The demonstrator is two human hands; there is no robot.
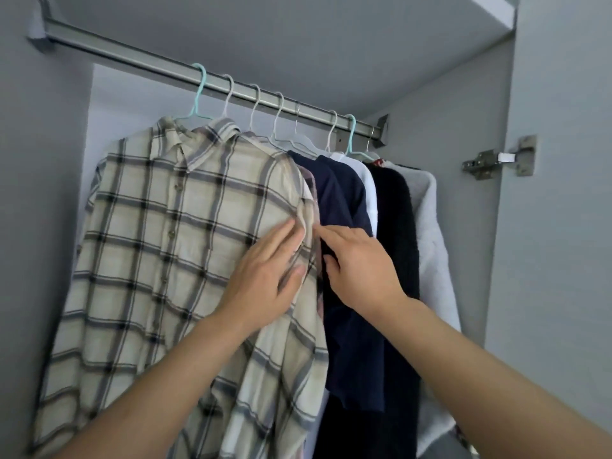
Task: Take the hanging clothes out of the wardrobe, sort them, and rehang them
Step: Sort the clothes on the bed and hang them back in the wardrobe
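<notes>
**Clothes on the rail, both hands on them**

Clothes hang in a row on the rail (212, 81) in the wardrobe, on white & teal hangers. L to R: plaid shirt (159, 240), navy top (341, 207), white top (369, 190), black top (394, 207), grey fleece (427, 226). Left hand (265, 276) lies flat on the plaid shirt, fingers straight, thumb pressed on the cloth. Right hand (361, 266) is at the gap btw plaid shirt & navy top, fingers bent into the folds; can't tell if it pinches cloth. A door hinge (496, 160) sits on the R wall.

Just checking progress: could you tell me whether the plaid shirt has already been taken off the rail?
No, the plaid shirt hangs from the rail on its hanger.
</notes>
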